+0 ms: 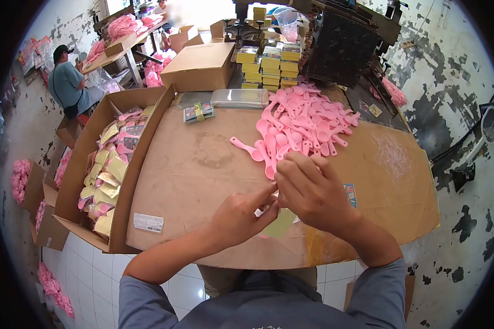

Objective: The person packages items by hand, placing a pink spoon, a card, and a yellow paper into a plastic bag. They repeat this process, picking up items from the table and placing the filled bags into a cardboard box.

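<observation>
My left hand (239, 216) and my right hand (315, 192) meet above the cardboard-covered table, fingers pinched together. Between them is a small packet (280, 225) with a pale yellow-green card and a bit of pink at its lower edge; its top is hidden by my fingers. Just beyond my hands lies a heap of pink plastic spoons (307, 118), a few spread toward the left. A small printed card (350, 194) lies partly behind my right wrist.
An open carton (123, 205) of filled packets stands at left. At the back are a clear plastic stack (240, 98), a banded card bundle (198, 112), stacked yellow bundles (269, 66), a closed box (197, 64) and a dark machine (340, 46). A person (71, 82) sits far left.
</observation>
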Demonstrator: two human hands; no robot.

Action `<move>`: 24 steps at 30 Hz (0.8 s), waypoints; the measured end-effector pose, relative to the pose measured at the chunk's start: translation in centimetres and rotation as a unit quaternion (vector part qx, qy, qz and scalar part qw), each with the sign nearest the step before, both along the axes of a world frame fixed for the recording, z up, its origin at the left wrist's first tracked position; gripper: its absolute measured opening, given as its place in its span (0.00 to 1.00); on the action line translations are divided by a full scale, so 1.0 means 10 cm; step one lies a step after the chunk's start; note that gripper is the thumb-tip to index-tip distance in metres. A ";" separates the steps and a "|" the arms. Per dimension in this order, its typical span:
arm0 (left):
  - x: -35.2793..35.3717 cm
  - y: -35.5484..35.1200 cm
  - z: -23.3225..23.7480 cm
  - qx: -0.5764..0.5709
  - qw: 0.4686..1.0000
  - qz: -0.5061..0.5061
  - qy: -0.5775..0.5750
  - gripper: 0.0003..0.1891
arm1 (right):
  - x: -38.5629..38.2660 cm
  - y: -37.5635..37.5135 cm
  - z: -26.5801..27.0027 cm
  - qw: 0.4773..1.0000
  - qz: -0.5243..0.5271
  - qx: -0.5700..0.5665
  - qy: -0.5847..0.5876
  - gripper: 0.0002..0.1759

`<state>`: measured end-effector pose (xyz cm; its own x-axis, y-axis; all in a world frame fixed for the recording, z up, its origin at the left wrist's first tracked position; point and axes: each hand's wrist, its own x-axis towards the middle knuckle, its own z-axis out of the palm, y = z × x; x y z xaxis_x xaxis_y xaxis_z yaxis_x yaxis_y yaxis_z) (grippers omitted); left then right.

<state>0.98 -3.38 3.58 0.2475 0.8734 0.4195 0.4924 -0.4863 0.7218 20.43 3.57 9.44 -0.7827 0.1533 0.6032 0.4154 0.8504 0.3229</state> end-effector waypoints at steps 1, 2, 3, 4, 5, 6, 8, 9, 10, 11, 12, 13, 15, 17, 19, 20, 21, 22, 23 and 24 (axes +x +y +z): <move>0.01 0.00 0.02 0.004 1.000 -0.009 -0.013 0.23 | 0.00 0.02 0.02 1.000 -0.010 -0.019 0.017 0.12; 0.01 0.00 0.04 0.009 1.000 -0.018 -0.024 0.23 | 0.00 0.06 0.04 0.998 -0.021 -0.037 0.035 0.10; 0.01 0.00 0.06 0.014 0.999 -0.027 -0.036 0.24 | 0.05 0.12 0.07 0.988 -0.019 -0.119 0.099 0.08; -0.01 0.02 0.06 -0.012 0.998 -0.027 -0.057 0.24 | 0.15 0.22 0.12 0.967 -0.015 -0.199 0.161 0.06; -0.05 0.05 0.04 -0.039 0.996 -0.028 -0.079 0.24 | 0.30 0.29 0.15 0.935 -0.011 -0.276 0.220 0.03; -0.08 0.07 0.02 -0.065 0.992 -0.029 -0.102 0.24 | 0.51 0.32 0.21 0.837 0.010 -0.480 0.262 0.02; -0.12 0.13 -0.06 -0.124 0.967 -0.043 -0.219 0.23 | 1.18 0.45 0.31 0.659 0.063 -0.704 0.257 0.04; -0.14 0.16 -0.08 -0.153 0.948 -0.051 -0.275 0.23 | 1.58 0.55 0.33 0.619 0.096 -0.747 0.223 0.05; -0.16 0.18 -0.07 -0.160 0.944 -0.051 -0.282 0.22 | 1.90 0.67 0.29 0.643 0.040 -0.714 0.273 0.04; -0.18 0.18 -0.06 -0.168 0.941 -0.051 -0.290 0.22 | 2.22 0.83 0.17 0.663 -0.016 -0.676 0.321 0.04; -0.20 0.18 -0.05 -0.175 0.937 -0.050 -0.297 0.21 | 2.50 1.01 0.01 0.677 -0.071 -0.634 0.366 0.06; -0.20 0.18 -0.05 -0.172 0.939 -0.047 -0.294 0.20 | 2.70 1.16 -0.13 0.687 -0.126 -0.588 0.407 0.09; -0.19 0.19 -0.04 -0.164 0.943 -0.040 -0.286 0.19 | 2.84 1.26 -0.29 0.740 -0.246 -0.473 0.410 0.13; -0.19 0.22 -0.10 -0.175 0.937 -0.038 -0.302 0.18 | 2.91 1.22 -0.47 0.806 -0.369 -0.326 0.329 0.16; -0.18 0.25 -0.13 -0.183 0.931 -0.040 -0.314 0.17 | 2.97 1.15 -0.61 0.834 -0.473 -0.167 0.231 0.19; -0.18 0.26 -0.14 -0.188 0.929 -0.043 -0.317 0.17 | 3.00 1.14 -0.67 0.833 -0.518 -0.087 0.177 0.21; -0.17 0.26 -0.15 -0.194 0.927 -0.046 -0.319 0.17 | 2.75 1.05 -0.55 0.837 -0.472 -0.172 0.216 0.19; -0.15 0.26 -0.16 -0.199 0.923 -0.047 -0.327 0.17 | 2.32 0.92 -0.37 0.833 -0.420 -0.256 0.254 0.17; -0.14 0.26 -0.16 -0.202 0.920 -0.047 -0.334 0.17 | 1.98 0.80 -0.28 0.841 -0.359 -0.309 0.261 0.17; -0.13 0.26 -0.16 -0.205 0.917 -0.046 -0.340 0.16 | 1.67 0.70 -0.24 0.844 -0.296 -0.359 0.267 0.16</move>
<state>-0.36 -0.74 1.97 0.1318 0.9806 0.1454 -0.1689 -0.1223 0.9780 37.16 10.58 7.04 -0.0861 0.8985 0.4305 0.7590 0.3390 -0.5558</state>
